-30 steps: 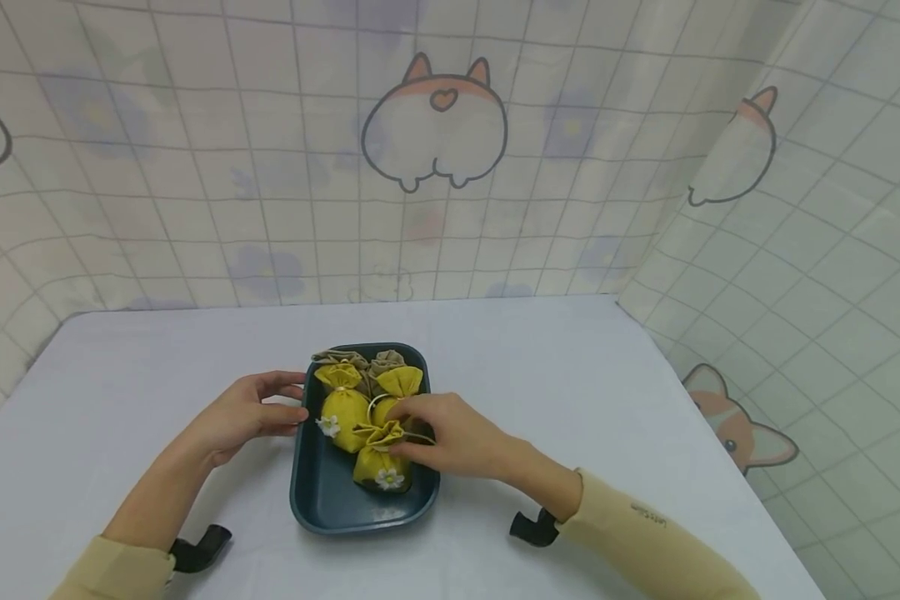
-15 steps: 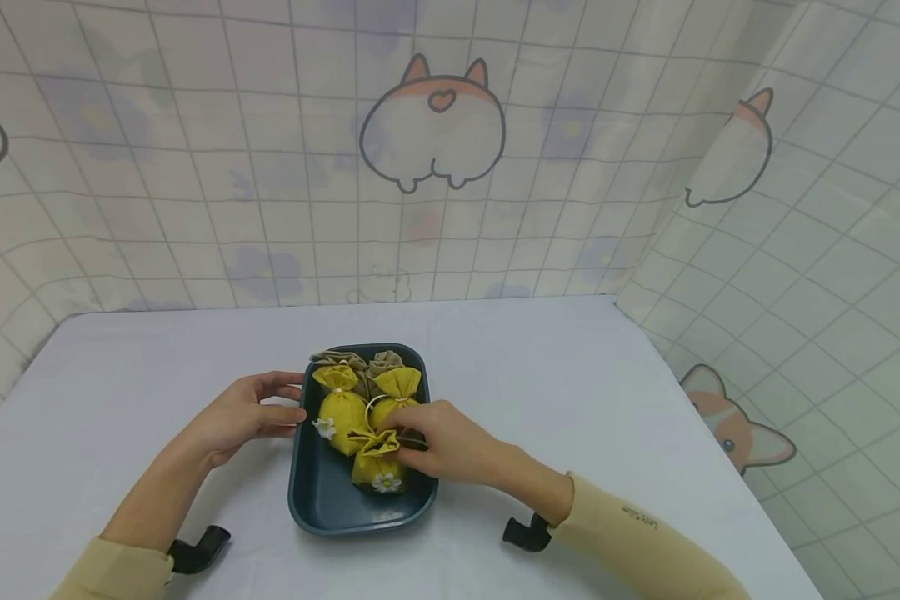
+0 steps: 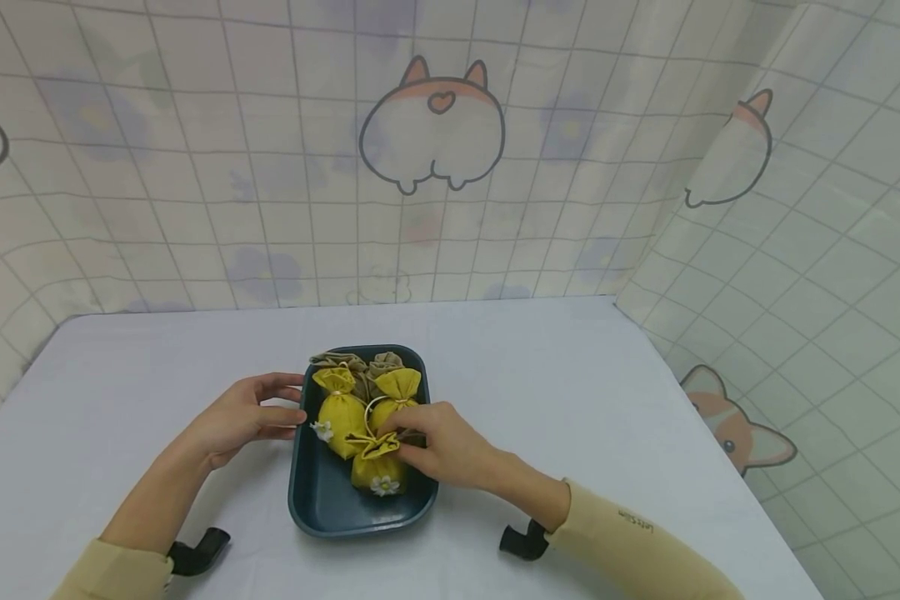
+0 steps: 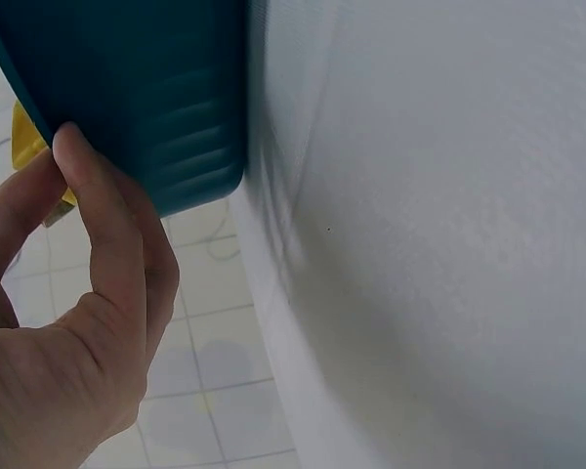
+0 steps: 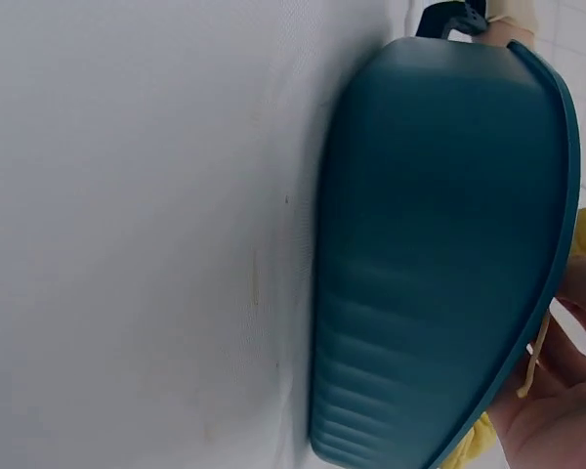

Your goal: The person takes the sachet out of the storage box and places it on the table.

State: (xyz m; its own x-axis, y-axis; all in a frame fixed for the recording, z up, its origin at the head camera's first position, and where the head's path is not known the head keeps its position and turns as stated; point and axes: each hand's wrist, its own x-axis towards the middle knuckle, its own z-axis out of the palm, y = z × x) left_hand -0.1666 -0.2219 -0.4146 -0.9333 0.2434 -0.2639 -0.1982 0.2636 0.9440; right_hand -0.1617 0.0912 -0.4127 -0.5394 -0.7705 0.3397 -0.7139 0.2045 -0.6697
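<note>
- Yellow drawstring pouch (image 3: 376, 468), daisy on its front, lies at 6 o'clock in the dark teal tray (image 3: 322, 508), touching two more yellow pouches (image 3: 341, 408) behind it.
- Right hand (image 3: 438, 443) pinches the pouch's gathered neck at the cord; a firm grip there suits lifting.
- Left hand (image 3: 243, 415), fingers relaxed, touches the tray's 9 o'clock rim, which likely steadies it on the white table (image 3: 570, 392).

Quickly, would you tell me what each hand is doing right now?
Left hand: open, fingers touching the tray rim.
Right hand: pinching the front yellow pouch.
</note>
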